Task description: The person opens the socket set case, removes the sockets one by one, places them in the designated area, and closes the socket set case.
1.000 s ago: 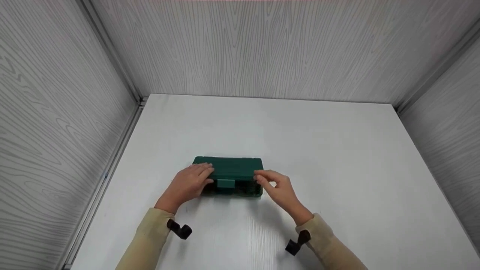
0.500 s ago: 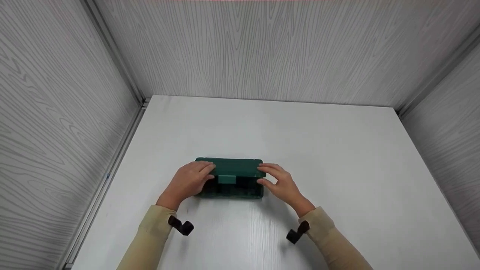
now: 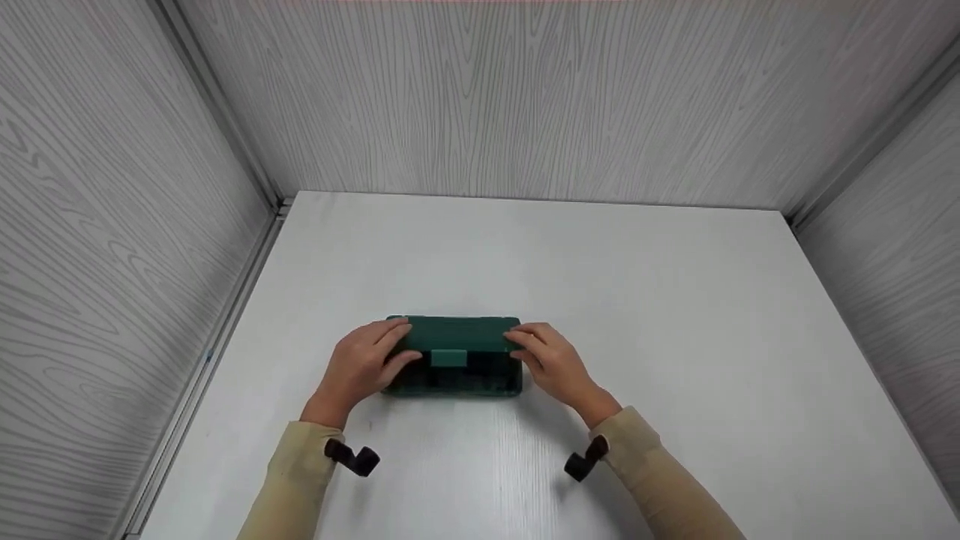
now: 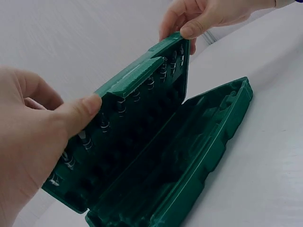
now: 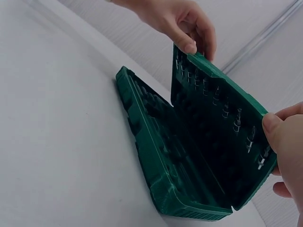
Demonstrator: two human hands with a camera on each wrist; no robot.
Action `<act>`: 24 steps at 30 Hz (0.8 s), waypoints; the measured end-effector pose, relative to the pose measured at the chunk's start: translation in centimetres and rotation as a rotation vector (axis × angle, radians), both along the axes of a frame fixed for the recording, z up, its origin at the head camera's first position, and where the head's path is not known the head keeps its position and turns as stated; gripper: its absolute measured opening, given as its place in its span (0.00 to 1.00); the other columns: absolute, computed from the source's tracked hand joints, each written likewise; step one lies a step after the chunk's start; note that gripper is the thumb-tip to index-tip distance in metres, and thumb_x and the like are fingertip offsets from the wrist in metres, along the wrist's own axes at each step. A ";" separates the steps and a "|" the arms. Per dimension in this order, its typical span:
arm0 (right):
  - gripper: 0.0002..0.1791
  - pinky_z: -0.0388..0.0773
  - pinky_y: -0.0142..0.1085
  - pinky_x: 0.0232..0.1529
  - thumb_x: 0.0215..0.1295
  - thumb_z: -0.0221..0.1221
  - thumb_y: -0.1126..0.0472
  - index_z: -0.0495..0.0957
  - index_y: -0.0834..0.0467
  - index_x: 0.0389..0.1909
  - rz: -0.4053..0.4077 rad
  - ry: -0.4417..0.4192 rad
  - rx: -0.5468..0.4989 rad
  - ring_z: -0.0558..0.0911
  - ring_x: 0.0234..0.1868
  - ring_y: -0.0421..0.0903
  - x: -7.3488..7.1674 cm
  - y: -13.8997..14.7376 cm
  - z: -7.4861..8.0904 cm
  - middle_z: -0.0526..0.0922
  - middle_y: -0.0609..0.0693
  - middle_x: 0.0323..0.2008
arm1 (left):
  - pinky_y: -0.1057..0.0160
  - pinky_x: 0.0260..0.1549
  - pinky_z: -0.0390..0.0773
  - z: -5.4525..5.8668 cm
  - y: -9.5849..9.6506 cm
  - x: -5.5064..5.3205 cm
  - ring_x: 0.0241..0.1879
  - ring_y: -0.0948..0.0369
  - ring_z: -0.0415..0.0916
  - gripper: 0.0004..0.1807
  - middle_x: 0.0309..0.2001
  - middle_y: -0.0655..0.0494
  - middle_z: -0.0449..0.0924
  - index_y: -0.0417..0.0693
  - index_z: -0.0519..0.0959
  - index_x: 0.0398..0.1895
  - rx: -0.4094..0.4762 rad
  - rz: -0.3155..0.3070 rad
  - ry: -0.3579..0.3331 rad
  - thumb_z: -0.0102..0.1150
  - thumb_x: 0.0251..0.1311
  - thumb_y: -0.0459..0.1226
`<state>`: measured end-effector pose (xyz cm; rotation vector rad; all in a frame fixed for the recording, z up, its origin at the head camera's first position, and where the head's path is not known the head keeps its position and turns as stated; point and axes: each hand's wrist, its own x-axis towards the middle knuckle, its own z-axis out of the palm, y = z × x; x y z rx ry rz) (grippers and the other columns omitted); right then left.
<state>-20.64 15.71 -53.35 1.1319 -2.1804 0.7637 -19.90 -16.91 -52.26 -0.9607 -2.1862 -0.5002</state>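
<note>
A green plastic bit case (image 3: 461,334) stands on the white table with its lid partly raised. Its lighter green latch (image 3: 449,358) sits at the middle of the lid's front edge. My left hand (image 3: 361,364) pinches the lid's left end between thumb and fingers. At the other end, my right hand (image 3: 553,364) grips the lid's right corner the same way. A row of metal screwdriver bits (image 4: 105,124) lines the inside of the lid in the left wrist view. The base (image 5: 156,156) shows moulded recesses, dark inside; its contents are hard to make out.
The white table (image 3: 637,300) extends around the case. Wood-grain panels enclose it at the back (image 3: 480,97), the left (image 3: 97,225) and the right (image 3: 892,247). A black wrist camera (image 3: 352,457) sits on the left sleeve, another (image 3: 586,459) on the right.
The lid has risen from nearly closed to a wider gap. My right hand has moved up from the front corner to grip the lid's edge. The left thumb now shows below the lid.
</note>
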 end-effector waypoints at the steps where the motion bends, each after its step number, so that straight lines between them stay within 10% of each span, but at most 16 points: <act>1: 0.17 0.75 0.36 0.43 0.55 0.64 0.70 0.77 0.63 0.48 0.000 0.000 0.005 0.77 0.43 0.49 -0.1 -0.1 0.0 0.77 0.57 0.43 | 0.56 0.41 0.78 -0.2 -0.4 0.1 0.44 0.53 0.79 0.26 0.46 0.46 0.80 0.36 0.80 0.47 0.023 0.021 0.023 0.69 0.49 0.45; 8: 0.16 0.75 0.37 0.43 0.58 0.62 0.68 0.77 0.63 0.49 -0.005 -0.030 0.025 0.77 0.43 0.49 -0.6 -0.5 0.4 0.77 0.56 0.43 | 0.50 0.39 0.77 -2.9 -2.8 1.6 0.44 0.50 0.78 0.34 0.47 0.42 0.79 0.34 0.77 0.52 0.174 0.229 0.036 0.61 0.54 0.55; 14: 0.15 0.75 0.36 0.42 0.60 0.60 0.68 0.77 0.62 0.49 -0.008 -0.057 0.028 0.77 0.42 0.47 -1.0 -0.4 0.8 0.77 0.55 0.42 | 0.47 0.43 0.75 -5.7 -2.8 3.1 0.49 0.45 0.74 0.43 0.52 0.37 0.74 0.32 0.69 0.59 0.165 0.416 -0.162 0.58 0.53 0.60; 24: 0.15 0.75 0.36 0.38 0.59 0.61 0.67 0.77 0.62 0.48 0.031 -0.058 0.007 0.76 0.40 0.46 -1.6 -0.2 0.8 0.76 0.54 0.42 | 0.47 0.57 0.62 -7.6 -0.3 3.5 0.61 0.43 0.61 0.53 0.61 0.33 0.63 0.33 0.56 0.68 0.088 0.498 -0.462 0.56 0.51 0.64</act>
